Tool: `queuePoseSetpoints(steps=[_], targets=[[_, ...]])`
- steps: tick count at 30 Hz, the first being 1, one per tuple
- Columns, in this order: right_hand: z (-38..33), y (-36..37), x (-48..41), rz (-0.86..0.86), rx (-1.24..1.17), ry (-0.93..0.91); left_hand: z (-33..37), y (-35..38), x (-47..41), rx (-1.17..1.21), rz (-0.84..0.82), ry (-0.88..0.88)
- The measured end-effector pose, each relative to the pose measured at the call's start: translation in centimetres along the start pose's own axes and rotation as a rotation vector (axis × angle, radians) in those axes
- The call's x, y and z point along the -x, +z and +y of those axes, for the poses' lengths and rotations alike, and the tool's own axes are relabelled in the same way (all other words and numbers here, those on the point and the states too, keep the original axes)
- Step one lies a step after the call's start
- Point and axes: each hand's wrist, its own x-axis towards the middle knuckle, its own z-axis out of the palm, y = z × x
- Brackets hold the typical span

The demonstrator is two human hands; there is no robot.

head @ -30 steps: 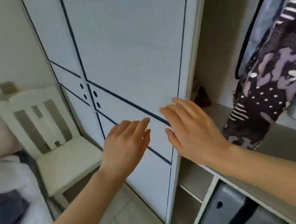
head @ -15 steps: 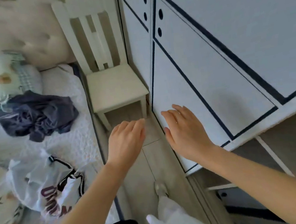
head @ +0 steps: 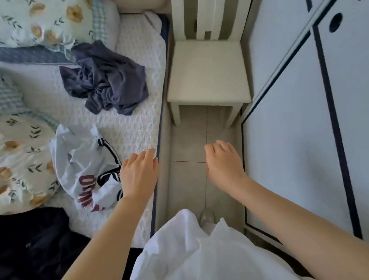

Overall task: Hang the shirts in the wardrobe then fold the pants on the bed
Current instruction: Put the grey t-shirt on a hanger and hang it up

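White shirt [head: 87, 171] with maroon lettering lies crumpled at the edge of the bed [head: 139, 50], just beside the left hand [head: 139, 173], whose relaxed fingers hold nothing. Right hand [head: 224, 162] hangs loosely curled and empty over the tiled floor [head: 189, 177] beside the shut wardrobe [head: 294, 147]. A slate-blue garment [head: 107, 79] sits farther up the mattress, and a black garment [head: 23, 255] lies nearer. A cream chair [head: 207, 74] fills the gap ahead.

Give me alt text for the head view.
Two empty hands reach forward: the left hand over the bed edge beside a crumpled white shirt, the right hand over the floor by the wardrobe. A grey-blue garment lies beyond.
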Motion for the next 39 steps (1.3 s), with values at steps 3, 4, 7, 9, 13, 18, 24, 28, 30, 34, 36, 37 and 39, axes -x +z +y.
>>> queuePoseSetpoints(steps=[3, 4, 7, 9, 13, 18, 24, 28, 30, 34, 36, 37, 39], targets=[[-0.1, 0.0, -4.9, -0.007, 0.017, -0.066, -1.9, 0.5, -2.5, -0.009, -0.047, -0.105], [-0.3, 0.0, -6.7, -0.016, 0.027, -0.086, -2.6, 0.7, -3.4, -0.005, -0.065, -0.14], [-1.1, -0.1, -12.1, -0.035, 0.03, -0.136, -5.5, 1.7, -6.5, 0.009, -0.13, -0.221], [-1.9, 0.1, -15.6, -0.081, 0.041, -0.172, -7.5, 2.6, -8.6, 0.014, -0.22, -0.257], [-4.7, 0.4, -21.6, -0.234, 0.075, -0.265, -11.4, 4.0, -12.9, 0.007, -0.378, -0.294], [-7.5, 1.8, -28.4, -0.32, 0.091, -0.344, -16.0, 6.0, -18.8, 0.033, -0.46, -0.336], [-8.9, 5.2, -36.8, -0.383, 0.079, -0.368, -20.2, 10.1, -25.9, 0.269, -0.647, -0.454], [-9.3, 8.2, -42.0, -0.41, 0.116, -0.417, -22.0, 13.3, -30.0, 0.266, -0.647, -0.459], [-9.3, 9.7, -44.4, -0.426, 0.146, -0.442, -22.7, 15.0, -32.0, 0.252, -0.64, -0.449], [-10.1, 13.7, -48.6, -0.363, 0.117, -0.471, -23.9, 18.1, -35.8, 0.342, -0.608, -0.522], [-10.5, 15.7, -50.5, -0.34, 0.114, -0.442, -24.1, 19.5, -37.5, 0.449, -0.535, -0.607], [-10.7, 16.5, -51.6, -0.329, 0.095, -0.424, -24.3, 20.2, -38.1, 0.487, -0.479, -0.639], [-11.0, 17.5, -53.9, -0.328, 0.053, -0.386, -25.0, 21.4, -39.0, 0.487, -0.397, -0.656]])
